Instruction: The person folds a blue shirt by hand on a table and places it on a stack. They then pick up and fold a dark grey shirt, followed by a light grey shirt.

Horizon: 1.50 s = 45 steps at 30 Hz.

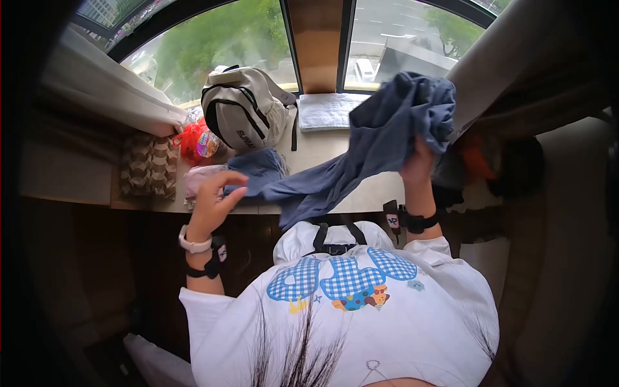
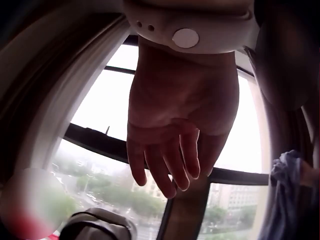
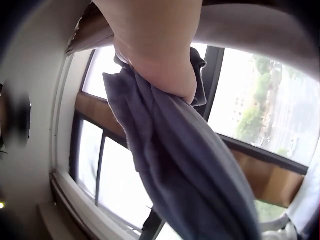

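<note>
A blue-grey cloth (image 1: 380,135) hangs bunched from the right hand (image 1: 419,162), which grips it at the upper right of the head view; its long tail stretches down and left toward the left hand. In the right wrist view the cloth (image 3: 175,150) falls away below the right hand (image 3: 157,75), whose fingers are hidden by it. The left hand (image 1: 216,200) is raised beside the tail's end, its fingers loosely bent and holding nothing. In the left wrist view the left hand (image 2: 180,110) shows bare fingers against the window.
On the sill ledge stand a white backpack (image 1: 242,113), a red bag (image 1: 188,143) and a folded white towel (image 1: 329,111). A folded blue-grey cloth (image 1: 256,165) and a pink cloth (image 1: 198,177) lie near the left hand. A patterned box-like item (image 1: 148,166) sits further left.
</note>
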Tool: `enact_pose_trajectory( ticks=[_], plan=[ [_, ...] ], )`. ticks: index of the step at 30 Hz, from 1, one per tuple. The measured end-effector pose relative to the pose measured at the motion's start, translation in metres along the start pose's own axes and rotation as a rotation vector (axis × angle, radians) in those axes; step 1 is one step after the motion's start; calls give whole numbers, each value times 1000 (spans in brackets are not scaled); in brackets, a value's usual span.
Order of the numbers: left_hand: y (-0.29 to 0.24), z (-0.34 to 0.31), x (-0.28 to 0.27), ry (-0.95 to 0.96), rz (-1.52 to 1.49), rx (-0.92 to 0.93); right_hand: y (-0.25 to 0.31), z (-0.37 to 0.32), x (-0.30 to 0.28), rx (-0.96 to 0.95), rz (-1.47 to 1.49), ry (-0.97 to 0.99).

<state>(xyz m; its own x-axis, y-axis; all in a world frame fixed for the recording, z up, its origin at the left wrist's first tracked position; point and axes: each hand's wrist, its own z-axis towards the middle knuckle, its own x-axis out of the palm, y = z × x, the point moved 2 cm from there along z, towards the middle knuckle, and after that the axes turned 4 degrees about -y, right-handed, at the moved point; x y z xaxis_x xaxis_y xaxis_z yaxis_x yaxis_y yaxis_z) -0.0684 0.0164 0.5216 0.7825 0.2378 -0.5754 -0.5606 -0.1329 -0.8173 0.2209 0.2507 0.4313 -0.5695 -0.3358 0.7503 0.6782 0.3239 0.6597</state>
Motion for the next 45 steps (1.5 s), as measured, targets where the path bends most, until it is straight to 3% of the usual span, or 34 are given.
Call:
enact_pose_trajectory(
  ticks=[2, 4, 6, 7, 10, 12, 14, 15, 16, 21, 23, 25, 29, 32, 35, 38, 39, 42, 45],
  plan=[
    [-33, 25, 35, 162, -556, 140, -15, -10, 47, -59, -200, 207],
    [-53, 43, 63, 185, -874, 240, -31, -22, 90, -111, -392, 405],
    [-67, 54, 72, 153, -1044, 159, -30, -30, 118, -165, -594, 599],
    [-73, 58, 77, 106, -1039, 89, -18, -28, 124, -281, -758, 748],
    [-71, 62, 96, 108, -1011, 97, 0, -28, 117, -94, -369, 706],
    [-70, 62, 108, 47, -900, 134, 3, -38, 117, -75, -448, 448],
    [-64, 64, 118, 25, -708, 223, -3, -41, 117, -195, -695, 313],
    [-72, 63, 120, -59, -605, 311, -5, -42, 117, -176, -723, 266],
    [-73, 62, 116, -14, -484, 410, -6, -42, 117, -161, -751, 223],
    [-70, 60, 120, 50, -543, 247, -9, -40, 105, -114, -507, 90],
    [-67, 57, 114, -72, -529, 331, -7, -35, 92, -43, -421, 65],
    [-62, 58, 103, -276, -422, 427, -2, -28, 79, -101, -440, -66],
    [-36, 54, 64, -391, -582, 176, 26, -13, 50, -168, -345, -166],
    [-46, 45, 36, -415, -476, 234, 41, -16, 50, -157, -353, -182],
    [-51, 32, 10, -332, -124, 262, 64, -20, 50, -41, -708, 125],
    [-59, 26, 3, -278, -82, 355, 78, -28, 66, -48, -940, 318],
    [-58, 25, -3, -250, -24, 358, 83, -27, 63, -22, -849, 306],
    [-62, 20, -15, -254, 86, 436, 96, -29, 63, -200, -734, 223],
    [-66, 19, -23, -213, 156, 449, 102, -27, 62, -325, -820, 228]
  ],
)
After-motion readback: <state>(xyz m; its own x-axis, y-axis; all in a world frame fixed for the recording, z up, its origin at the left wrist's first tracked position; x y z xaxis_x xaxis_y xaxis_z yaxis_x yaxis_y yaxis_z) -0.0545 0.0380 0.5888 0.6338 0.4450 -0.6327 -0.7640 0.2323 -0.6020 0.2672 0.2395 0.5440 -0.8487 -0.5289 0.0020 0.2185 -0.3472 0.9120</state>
